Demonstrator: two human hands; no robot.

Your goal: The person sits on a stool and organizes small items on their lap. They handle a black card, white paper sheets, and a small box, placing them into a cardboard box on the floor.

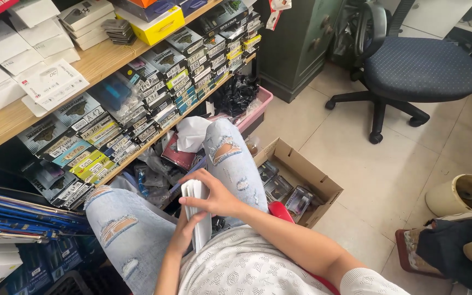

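**A thin white stack held upright over the lap**

From my remote seat I saw both hands meeting on a stack of flat white packets (198, 213), stood on edge between the knees of the ripped pale jeans (124, 229). The right hand (217, 196) lay over the top and outer face of the stack, fingers curled together and pressed against it, thumb side toward the body. The left hand (184, 229) came up from below, its fingers closed around the lower edge and near face; I could not see its fingertips fully.

I judged the packets light and thin, probably card or plastic sleeves, stiff enough to stand on edge yet free to slide against each other. Their faces looked smooth, so a loose pinch might let the middle ones slip out. Holding across both broad faces, with one hand supporting the bottom edge, seemed the safest hold to me.

Around the lap, rows of small boxed goods (154, 87) filled a wooden shelf (6, 120) to the left. An open cardboard box (323, 188) with a few packets sat on the tiled floor just beside the right knee, and an office chair (419, 68) stood well apart.
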